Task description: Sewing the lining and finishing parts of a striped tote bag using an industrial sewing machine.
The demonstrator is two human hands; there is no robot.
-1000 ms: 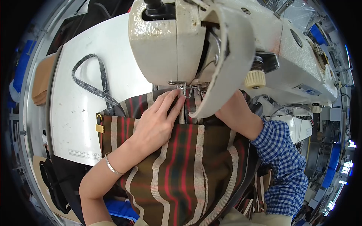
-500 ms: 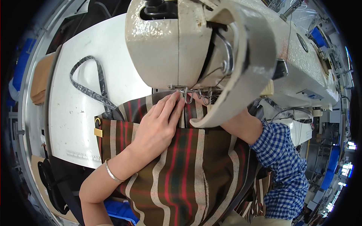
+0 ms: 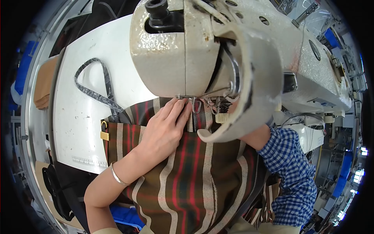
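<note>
Brown striped fabric (image 3: 226, 167), left hand (image 3: 163, 132) flat atop, right hand (image 3: 255, 136) now more hidden, grip unclear

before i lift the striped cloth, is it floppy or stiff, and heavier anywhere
The striped cloth would likely sag, since its stripes ripple through soft folds. Its left edge may swing slightly heavier, as a gold clasp sits there.

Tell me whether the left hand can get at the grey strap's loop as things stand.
Probably yes: the strap's loop lies uncovered on the white tabletop, to the left of the left hand, and nothing seems to stand between them; that hand would have to leave the striped fabric.
</note>
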